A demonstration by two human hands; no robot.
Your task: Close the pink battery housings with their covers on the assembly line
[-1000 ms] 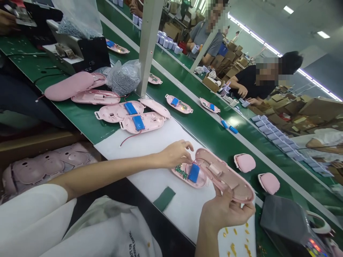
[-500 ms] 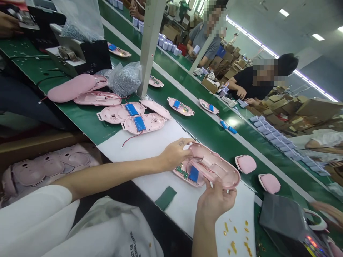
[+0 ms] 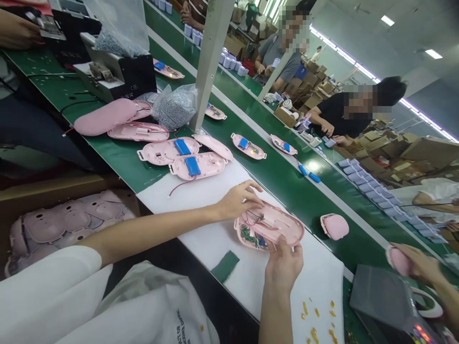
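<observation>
A pink shell half [image 3: 283,222], hollow side up with thin red wires inside, is tilted over a second pink shell half [image 3: 238,229]. That lower half holds a green circuit board [image 3: 248,234] and a blue battery [image 3: 261,241], mostly covered. My right hand [image 3: 285,267] grips the upper half by its near edge, thumb inside. At its left end is my left hand [image 3: 240,200], fingers apart, close to the rim and wires; whether the fingertips touch is unclear. Two open pink halves with blue batteries [image 3: 192,166] lie further left on the white sheet [image 3: 215,191].
A steel post [image 3: 211,62] rises behind the pink shells beside a bag of small grey parts [image 3: 175,107]. A dark machine [image 3: 380,291] stands at right, near yellow scraps [image 3: 313,334]. A co-worker's hand [image 3: 419,263] holds a rounded pink piece. More pink shells [image 3: 57,224] fill a box below.
The upper shell half has moved left and lower over the other half. My left hand's fingers have come off its rim and spread. At right, a co-worker's hand has picked up a pink piece.
</observation>
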